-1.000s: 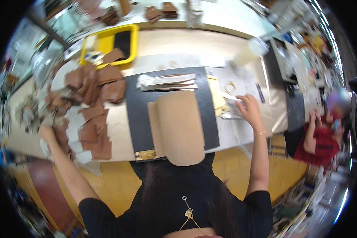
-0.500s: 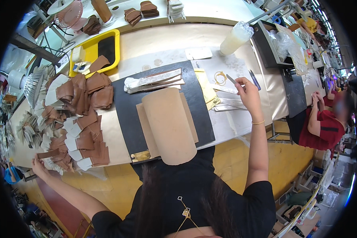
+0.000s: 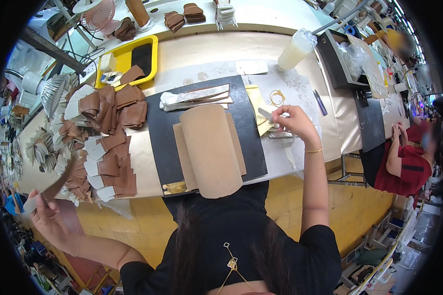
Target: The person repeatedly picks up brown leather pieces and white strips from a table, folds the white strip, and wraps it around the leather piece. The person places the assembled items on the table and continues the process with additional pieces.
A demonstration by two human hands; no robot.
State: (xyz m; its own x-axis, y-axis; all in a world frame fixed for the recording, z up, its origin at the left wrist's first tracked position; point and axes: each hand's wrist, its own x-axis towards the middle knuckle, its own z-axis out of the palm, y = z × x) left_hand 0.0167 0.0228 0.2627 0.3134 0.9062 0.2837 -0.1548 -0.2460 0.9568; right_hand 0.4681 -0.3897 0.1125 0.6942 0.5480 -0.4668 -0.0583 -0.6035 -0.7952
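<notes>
Off the table's left edge, my left hand (image 3: 51,223) pinches a leather piece (image 3: 60,183), its brown strip reaching up toward the piles and blurred by motion. At the right, my right hand (image 3: 298,123) is closed on a flat grey blade-like tool (image 3: 266,114), its tip over the yellow cloth (image 3: 256,101). A tan rounded board (image 3: 211,152) rests in front of me on the black mat (image 3: 157,132). Beyond it lies a stack of white-and-brown strips (image 3: 197,97). Overlapping brown leather pieces (image 3: 114,164) spread across the table on the left.
A yellow tray (image 3: 153,61) holding a black pad stands at the far left. Scissors-like dark handles (image 3: 320,102), a coil of yellow cord (image 3: 277,98) and a cloudy plastic bottle (image 3: 296,49) lie or stand on the right. A person in red (image 3: 403,164) sits farther right.
My left hand has lifted a brown leather piece from the pile's edge and come nearer to me. My right hand has moved left with the grey tool, toward the yellow cloth.
</notes>
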